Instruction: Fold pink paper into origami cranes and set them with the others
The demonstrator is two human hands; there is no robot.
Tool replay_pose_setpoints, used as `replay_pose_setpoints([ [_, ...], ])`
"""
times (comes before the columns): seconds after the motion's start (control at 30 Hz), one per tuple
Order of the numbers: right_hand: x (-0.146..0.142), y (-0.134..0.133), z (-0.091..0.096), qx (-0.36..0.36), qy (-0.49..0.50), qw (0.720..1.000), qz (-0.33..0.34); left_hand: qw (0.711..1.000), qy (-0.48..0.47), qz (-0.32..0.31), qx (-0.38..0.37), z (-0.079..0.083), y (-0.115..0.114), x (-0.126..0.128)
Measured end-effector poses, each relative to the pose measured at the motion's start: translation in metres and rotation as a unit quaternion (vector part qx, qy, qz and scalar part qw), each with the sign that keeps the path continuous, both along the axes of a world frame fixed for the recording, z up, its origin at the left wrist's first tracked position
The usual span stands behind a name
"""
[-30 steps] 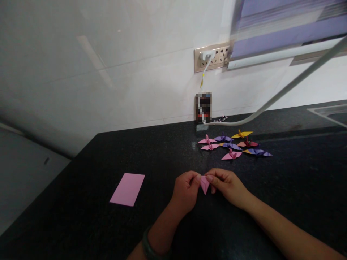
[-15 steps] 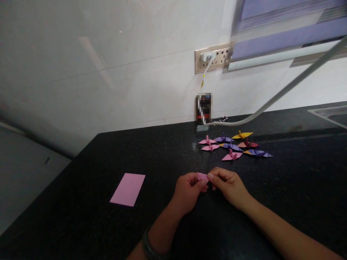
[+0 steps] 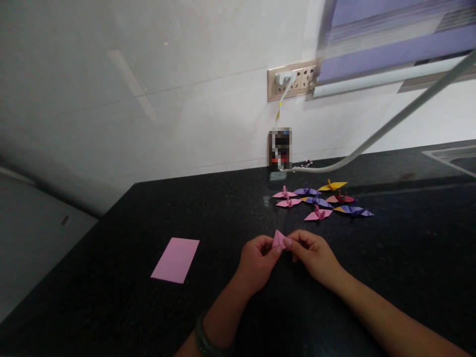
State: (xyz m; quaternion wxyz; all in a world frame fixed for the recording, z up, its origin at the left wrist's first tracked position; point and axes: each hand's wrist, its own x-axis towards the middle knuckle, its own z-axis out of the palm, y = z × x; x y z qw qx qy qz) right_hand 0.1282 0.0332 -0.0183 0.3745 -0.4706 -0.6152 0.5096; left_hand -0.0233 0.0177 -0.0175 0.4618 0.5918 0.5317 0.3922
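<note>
A: What is nearest to us?
B: A dark bracelet, around the left wrist. A little farther are the left hand and the right hand, quite close to each other.
A: In which state are they?
B: Both are narrow. Each one pinches, with thumb and fingers, the small folded pink paper, which is between them and points to the far side. If it touches the black counter, I cannot tell.
A: And on the left?
B: There lies a flat pink sheet, well apart from the left hand.
A: What do you see beyond the hands?
B: Eight paper birds, in a loose group toward the right. A pink bird is among the nearest; the yellow bird is the farthest.
A: And behind them?
B: Somewhat left, a small upright object, blurred into squares, stands at the pale wall. Above it, a white plug sits in the wall socket.
</note>
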Motion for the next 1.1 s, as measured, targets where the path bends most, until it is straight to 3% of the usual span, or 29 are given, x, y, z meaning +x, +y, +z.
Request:
replay_pose_setpoints([
  [0.37, 0.0003, -0.0007, 0.0001, 0.012, -0.021, 1.000, -0.009, 0.999, 0.005, 0.048, -0.004, 0.0052, 0.0021, -0.0028],
  [0.53, -0.0005, -0.0012, 0.0046, -0.004, 0.011, 1.000, 0.018, 0.999, 0.044, 0.028, 0.012, 0.0065, 0.0013, -0.0025],
  [0.7, -0.0028, -0.0020, 0.0012, -0.004, 0.022, 1.000, -0.011, 0.996, 0.071, 0.004, 0.055, 0.0085, -0.0010, -0.0007],
  [0.97, -0.0012, -0.0030, 0.0047, -0.117, 0.103, 0.983, 0.095, 0.993, -0.073, 0.098, -0.005, 0.0046, 0.0046, -0.0050],
  [1.1, -0.0035, -0.0044, 0.0041, -0.134, 0.132, 0.978, 0.090, 0.978, -0.168, 0.110, -0.047, 0.0058, 0.0061, -0.0043],
])
